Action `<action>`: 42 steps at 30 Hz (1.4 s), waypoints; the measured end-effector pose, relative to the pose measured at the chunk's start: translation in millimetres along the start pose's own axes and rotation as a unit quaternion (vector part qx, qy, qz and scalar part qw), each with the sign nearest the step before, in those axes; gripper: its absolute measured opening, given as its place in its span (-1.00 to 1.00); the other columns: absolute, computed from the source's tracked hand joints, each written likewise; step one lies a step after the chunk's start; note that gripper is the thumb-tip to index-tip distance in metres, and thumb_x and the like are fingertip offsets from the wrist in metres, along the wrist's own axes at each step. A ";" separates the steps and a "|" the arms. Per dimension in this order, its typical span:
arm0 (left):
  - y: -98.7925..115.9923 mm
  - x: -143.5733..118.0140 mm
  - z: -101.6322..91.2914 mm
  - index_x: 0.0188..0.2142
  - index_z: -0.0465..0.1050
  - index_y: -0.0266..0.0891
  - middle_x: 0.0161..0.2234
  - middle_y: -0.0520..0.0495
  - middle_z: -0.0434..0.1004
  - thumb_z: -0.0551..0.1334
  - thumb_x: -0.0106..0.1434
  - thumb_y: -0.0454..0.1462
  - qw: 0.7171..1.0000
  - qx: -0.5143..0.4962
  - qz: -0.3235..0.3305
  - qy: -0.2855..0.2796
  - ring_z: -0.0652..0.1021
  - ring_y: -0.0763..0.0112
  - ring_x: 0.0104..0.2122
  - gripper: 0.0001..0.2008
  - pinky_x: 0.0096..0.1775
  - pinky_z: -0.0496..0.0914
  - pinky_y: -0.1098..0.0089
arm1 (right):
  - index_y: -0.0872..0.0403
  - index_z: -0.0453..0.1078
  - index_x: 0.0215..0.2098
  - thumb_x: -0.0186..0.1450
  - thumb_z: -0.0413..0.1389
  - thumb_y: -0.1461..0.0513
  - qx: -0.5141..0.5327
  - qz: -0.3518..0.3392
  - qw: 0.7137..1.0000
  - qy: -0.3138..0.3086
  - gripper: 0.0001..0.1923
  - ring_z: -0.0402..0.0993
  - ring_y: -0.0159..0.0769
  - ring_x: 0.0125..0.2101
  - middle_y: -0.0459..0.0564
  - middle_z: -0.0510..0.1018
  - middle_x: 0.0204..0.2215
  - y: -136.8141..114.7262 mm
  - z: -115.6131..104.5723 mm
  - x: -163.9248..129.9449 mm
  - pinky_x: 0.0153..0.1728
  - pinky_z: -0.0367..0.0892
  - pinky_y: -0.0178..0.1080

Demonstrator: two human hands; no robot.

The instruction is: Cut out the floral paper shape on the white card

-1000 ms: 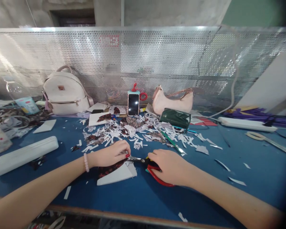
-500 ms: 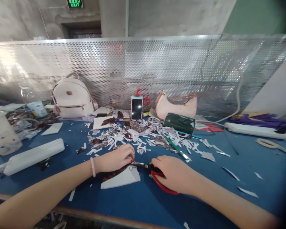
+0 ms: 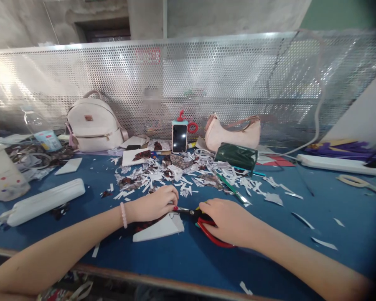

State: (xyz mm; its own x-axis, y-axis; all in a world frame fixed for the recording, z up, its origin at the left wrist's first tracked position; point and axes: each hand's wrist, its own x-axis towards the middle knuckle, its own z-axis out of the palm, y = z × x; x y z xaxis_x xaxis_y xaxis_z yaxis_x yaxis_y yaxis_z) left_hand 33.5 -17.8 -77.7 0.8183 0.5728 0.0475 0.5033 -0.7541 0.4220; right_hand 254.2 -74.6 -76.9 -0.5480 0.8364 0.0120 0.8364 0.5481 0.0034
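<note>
My right hand (image 3: 224,219) is wrapped round the red handles of a pair of scissors (image 3: 192,212), whose blades point left. The blade tips reach the fingertips of my left hand (image 3: 158,204), which are closed on a dark patterned piece backed with white paper (image 3: 158,229). The piece lies just above the blue table, its white side spreading below my left hand. My fingers hide its upper edge and the scissor tips. Beyond both hands is a heap of white and dark paper scraps (image 3: 175,175).
A white power strip (image 3: 47,202) and a cup (image 3: 4,175) stand at the left. Behind the scraps are a pink backpack (image 3: 95,125), a phone (image 3: 179,138), a pink handbag (image 3: 235,136) and a dark green pouch (image 3: 236,156). A green-handled knife (image 3: 232,188) lies right of the scraps.
The whole view has tipped slightly downward, so the exit sign has left the frame. Both hands keep nearly the same place on the piece and the scissors.
</note>
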 end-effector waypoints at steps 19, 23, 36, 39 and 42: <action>-9.2 -3.1 -3.1 -0.44 0.25 -0.25 -0.23 -0.06 0.28 0.06 0.24 -0.36 0.996 -0.075 -0.035 0.027 0.36 0.40 -0.22 -0.88 -0.10 0.27 0.36 | 0.11 0.35 -0.38 0.20 0.00 0.16 -0.001 -0.003 1.000 0.003 -0.82 0.43 -0.21 -0.40 0.02 0.50 -0.44 -6.8 -9.5 19.7 -0.45 0.21 -0.27; -9.9 -2.7 -1.6 -0.44 0.25 -0.24 -0.23 -0.06 0.28 0.04 0.24 -0.35 0.996 -0.070 -0.040 0.029 0.36 0.39 -0.22 -0.87 -0.11 0.27 0.36 | 0.10 0.36 -0.37 0.20 0.00 0.16 0.018 -0.007 1.000 0.004 -0.82 0.43 -0.22 -0.39 0.02 0.50 -0.43 -4.6 -2.2 21.4 -0.43 0.20 -0.28; -10.8 -2.2 -2.2 -0.45 0.25 -0.25 -0.23 -0.06 0.28 0.03 0.23 -0.35 0.996 -0.066 -0.053 0.027 0.37 0.39 -0.23 -0.88 -0.13 0.27 0.37 | 0.09 0.31 -0.44 0.19 -0.01 0.15 0.010 -0.012 1.000 0.006 -0.82 0.41 -0.25 -0.45 -0.01 0.49 -0.49 -5.4 -0.7 25.3 -0.52 0.12 -0.31; -11.5 -1.5 -2.4 -0.44 0.25 -0.24 -0.23 -0.05 0.28 0.03 0.22 -0.35 0.996 -0.066 -0.053 0.027 0.37 0.40 -0.24 -0.88 -0.13 0.28 0.37 | 0.09 0.30 -0.45 0.20 -0.02 0.14 0.010 -0.010 1.000 -0.001 -0.81 0.41 -0.26 -0.47 -0.01 0.48 -0.50 -5.8 -0.9 26.4 -0.53 0.11 -0.32; -12.9 -0.9 -2.6 -0.45 0.24 -0.24 -0.24 -0.05 0.29 0.02 0.22 -0.34 0.996 -0.065 -0.056 0.027 0.38 0.39 -0.24 -0.87 -0.14 0.28 0.37 | 0.10 0.30 -0.43 0.21 -0.02 0.15 0.011 -0.010 1.000 -0.002 -0.82 0.41 -0.26 -0.45 0.00 0.48 -0.48 -6.6 0.2 27.5 -0.52 0.12 -0.32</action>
State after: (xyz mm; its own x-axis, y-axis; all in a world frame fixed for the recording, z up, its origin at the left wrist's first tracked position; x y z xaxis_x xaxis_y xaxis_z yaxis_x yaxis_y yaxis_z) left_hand 25.5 -7.8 -80.9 0.7411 0.6701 0.0412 0.5473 -0.6386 0.5410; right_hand 233.6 -55.3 -76.8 -0.5649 0.8251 0.0074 0.8249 0.5649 -0.0186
